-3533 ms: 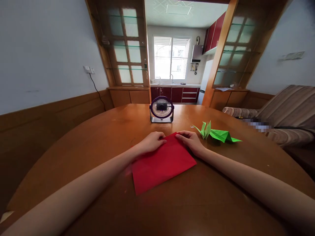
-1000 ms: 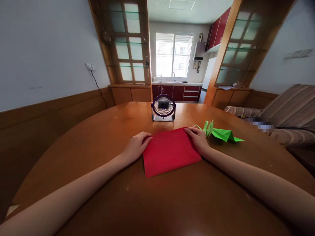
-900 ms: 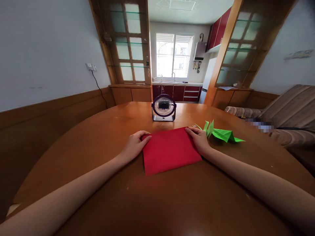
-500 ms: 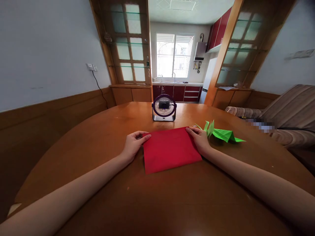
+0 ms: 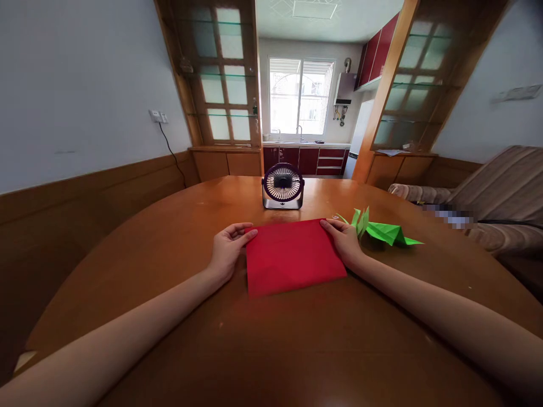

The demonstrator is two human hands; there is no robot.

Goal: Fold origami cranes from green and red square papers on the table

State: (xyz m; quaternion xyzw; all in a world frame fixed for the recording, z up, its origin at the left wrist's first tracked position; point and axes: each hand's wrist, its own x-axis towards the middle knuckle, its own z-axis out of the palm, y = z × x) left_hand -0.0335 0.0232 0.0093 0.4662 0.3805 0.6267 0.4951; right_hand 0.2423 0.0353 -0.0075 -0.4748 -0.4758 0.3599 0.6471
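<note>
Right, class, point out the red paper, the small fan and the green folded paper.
Red paper (image 5: 294, 257): head view, middle of its upper face.
Small fan (image 5: 283, 182): head view, hub at the centre of its grille.
Green folded paper (image 5: 385, 232): head view, its broad middle part.

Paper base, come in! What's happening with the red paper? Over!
Left hand, right hand: each pinching a far corner. Red paper: between them. Green origami close by right hand; fan beyond.
</note>
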